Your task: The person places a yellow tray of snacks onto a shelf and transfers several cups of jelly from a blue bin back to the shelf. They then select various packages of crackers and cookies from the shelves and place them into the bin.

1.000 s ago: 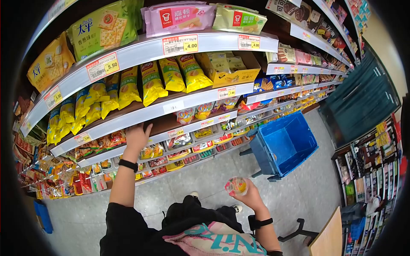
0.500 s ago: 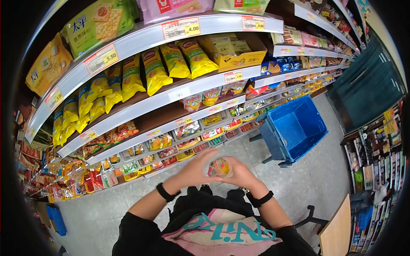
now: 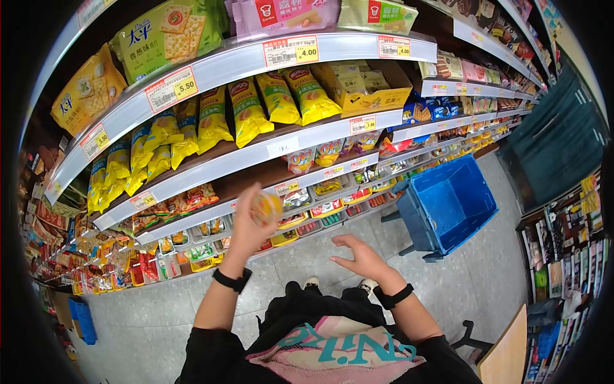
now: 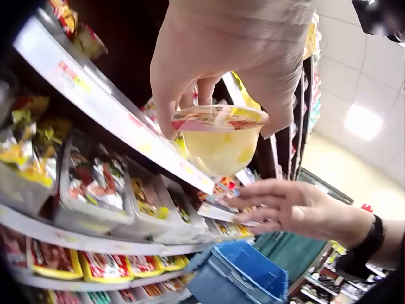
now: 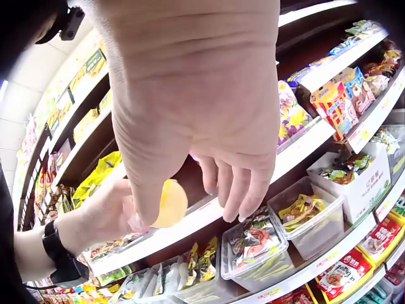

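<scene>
A small clear cup with yellow contents and a printed lid [image 3: 265,208] is gripped by the left hand [image 3: 246,224], in front of the lower shelf edge. In the left wrist view the left hand [image 4: 231,50] pinches the cup [image 4: 219,142] by its rim between thumb and fingers. The right hand [image 3: 363,259] is held over the floor to the right, empty, its fingers loosely extended. In the right wrist view the right hand [image 5: 196,107] hangs with relaxed fingers, and the cup [image 5: 171,204] shows behind it in the left hand.
Similar cups [image 3: 300,161] stand on the lower shelf, right of a bare stretch. Yellow snack bags [image 3: 249,112] fill the shelf above. A blue basket [image 3: 451,205] stands at the right, and a wooden board edge [image 3: 505,349] is at the lower right.
The cup was in the right hand, then between both hands; now the left hand has it and has moved up toward the shelf. The right hand has let go and moved right.
</scene>
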Demonstrator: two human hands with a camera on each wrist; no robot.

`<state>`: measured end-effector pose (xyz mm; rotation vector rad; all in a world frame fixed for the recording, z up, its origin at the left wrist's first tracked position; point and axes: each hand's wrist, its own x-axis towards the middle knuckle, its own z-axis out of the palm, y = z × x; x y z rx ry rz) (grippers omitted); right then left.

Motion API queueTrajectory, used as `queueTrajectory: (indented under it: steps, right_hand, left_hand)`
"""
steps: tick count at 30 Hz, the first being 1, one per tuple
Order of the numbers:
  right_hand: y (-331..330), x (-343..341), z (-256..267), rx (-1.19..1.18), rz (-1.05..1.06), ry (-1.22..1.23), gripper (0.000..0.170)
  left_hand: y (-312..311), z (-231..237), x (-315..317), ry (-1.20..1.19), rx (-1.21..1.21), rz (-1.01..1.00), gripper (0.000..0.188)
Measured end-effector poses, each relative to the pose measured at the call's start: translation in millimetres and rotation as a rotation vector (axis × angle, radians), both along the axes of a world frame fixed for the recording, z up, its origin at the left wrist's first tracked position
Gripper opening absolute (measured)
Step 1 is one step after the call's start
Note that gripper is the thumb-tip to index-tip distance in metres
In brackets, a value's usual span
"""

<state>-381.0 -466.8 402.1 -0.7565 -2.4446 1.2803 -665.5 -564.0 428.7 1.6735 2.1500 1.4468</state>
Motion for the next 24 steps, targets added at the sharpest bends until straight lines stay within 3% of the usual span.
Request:
queueTrajectory:
  steps: [2, 4, 8, 11, 12, 14, 17, 21, 24]
  right_hand:
    - [1, 8, 0, -0.001, -0.011, -0.011, 0.039]
    - [0, 16, 3, -0.011, -0.041, -0.016, 0.035]
    - [0, 33, -5, -0.023, -0.104, 0.004, 0.031]
    - [1, 46, -12, -0.049, -0.135, -0.011, 0.030]
    - [2, 50, -17, -0.048, -0.140, -0.009, 0.030]
    - [2, 57, -24, -0.072, -0.161, 0.004, 0.029]
    - [0, 62, -25, -0.109, -0.190, -0.011, 0.029]
    - [-3, 63, -24, -0.120, -0.211, -0.013, 0.028]
    - [-2, 61, -29, -0.115, -0.206, -0.008, 0.028]
  left_hand:
    - [9, 8, -22, 0.063, 0.074, 0.066, 0.074]
    - [16, 7, -42, 0.175, -0.115, 0.236, 0.070]
    - [33, 2, -74, 0.295, -0.366, 0.223, 0.066]
    - [36, -12, -84, 0.429, -0.365, 0.232, 0.061]
    - [37, -10, -87, 0.432, -0.363, 0.227, 0.061]
    - [37, -6, -91, 0.313, -0.601, 0.259, 0.060]
    - [36, -11, -93, 0.397, -0.485, 0.305, 0.058]
    - [46, -5, -94, 0.332, -0.517, 0.349, 0.054]
    - [54, -16, -109, 0.329, -0.355, 0.338, 0.056]
